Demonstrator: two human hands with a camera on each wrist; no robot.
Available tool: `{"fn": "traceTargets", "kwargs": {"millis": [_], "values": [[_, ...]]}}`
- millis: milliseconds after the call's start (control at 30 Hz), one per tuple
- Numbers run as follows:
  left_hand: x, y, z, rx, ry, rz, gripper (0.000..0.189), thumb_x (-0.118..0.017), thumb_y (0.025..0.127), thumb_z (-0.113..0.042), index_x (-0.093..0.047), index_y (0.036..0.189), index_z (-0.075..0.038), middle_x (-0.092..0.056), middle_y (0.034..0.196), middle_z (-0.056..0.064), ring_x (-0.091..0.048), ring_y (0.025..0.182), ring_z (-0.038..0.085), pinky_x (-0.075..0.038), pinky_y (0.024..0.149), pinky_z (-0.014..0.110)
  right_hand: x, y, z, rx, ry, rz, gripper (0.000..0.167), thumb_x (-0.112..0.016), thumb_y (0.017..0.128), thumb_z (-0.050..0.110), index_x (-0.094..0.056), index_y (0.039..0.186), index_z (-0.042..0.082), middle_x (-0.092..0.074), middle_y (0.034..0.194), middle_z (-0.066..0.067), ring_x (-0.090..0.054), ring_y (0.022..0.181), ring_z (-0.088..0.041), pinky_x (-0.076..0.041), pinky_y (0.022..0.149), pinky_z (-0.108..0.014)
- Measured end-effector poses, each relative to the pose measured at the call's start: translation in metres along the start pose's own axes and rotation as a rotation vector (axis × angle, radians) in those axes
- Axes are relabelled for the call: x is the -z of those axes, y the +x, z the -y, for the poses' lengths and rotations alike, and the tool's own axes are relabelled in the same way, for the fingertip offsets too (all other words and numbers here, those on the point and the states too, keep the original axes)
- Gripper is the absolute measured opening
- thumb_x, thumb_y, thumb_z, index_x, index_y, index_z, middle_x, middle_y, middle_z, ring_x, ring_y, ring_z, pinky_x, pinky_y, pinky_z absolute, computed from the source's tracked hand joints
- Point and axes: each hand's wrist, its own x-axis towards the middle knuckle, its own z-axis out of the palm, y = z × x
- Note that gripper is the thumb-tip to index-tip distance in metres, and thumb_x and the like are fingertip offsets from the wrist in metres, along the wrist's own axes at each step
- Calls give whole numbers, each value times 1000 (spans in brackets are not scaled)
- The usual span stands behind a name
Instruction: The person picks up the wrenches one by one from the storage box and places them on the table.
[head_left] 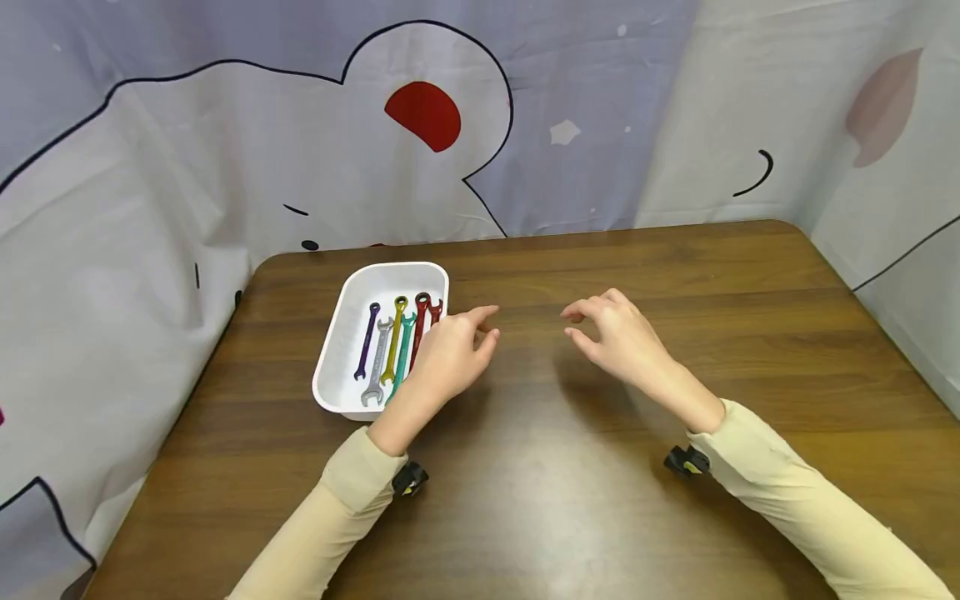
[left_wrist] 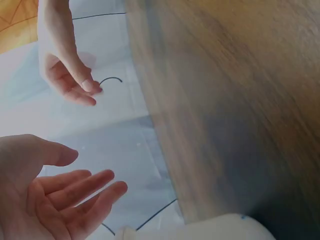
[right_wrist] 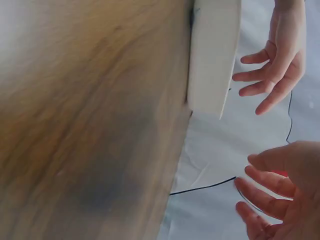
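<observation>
Left hand and right hand hang released by the white plastic tray, fingers loosely bent around nothing.
Inside the tray I see a purple combination wrench, silver double open-end wrench, yellow combination wrench, green wrench and two red wrenches, these last partly hidden from me behind the left hand, just over the tray's right side; the right hand is well apart, right of the tray. Under the tray lies a wood-grain table; behind it, a cartoon-print curtain.

Pale cream-yellow sleeves end in plain cuffs, with small black, yellow-marked devices at both wrists.
</observation>
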Motion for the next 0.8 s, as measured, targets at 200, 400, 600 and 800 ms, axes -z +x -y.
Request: {"fn": "traceTargets", "kwargs": {"millis": [200,400,600,800], "values": [[8,-5,6,18,-33,-34,33,-61,91,-18,-65,122,-11,-74,90,1,-69,76,14,-51,62,34,-3,7,13,2,68,-41,5,-70,83,11,-70,88,14,-63,74,4,-53,81,-20,-41,71,-32],[21,-9,16,59,-34,-49,33,-61,90,-19,-66,121,-12,-71,85,1,-63,72,16,-48,62,33,-9,18,27,36,124,-69,2,-67,85,14,-69,85,12,-59,71,4,-53,75,-16,-42,69,-29],[29,-12,26,50,-102,-78,31,-59,89,-12,-66,118,-6,-71,88,5,-65,74,18,-49,68,34,-20,30,34,135,188,-137,3,-66,87,12,-69,87,11,-61,74,2,-54,72,-12,-46,68,-27],[34,-15,36,78,-145,-77,31,-58,90,-12,-66,119,-5,-72,90,5,-64,76,17,-48,67,32,-31,40,43,200,221,-196,6,-67,84,7,-68,85,13,-62,75,2,-56,71,-12,-48,66,-27]]}}
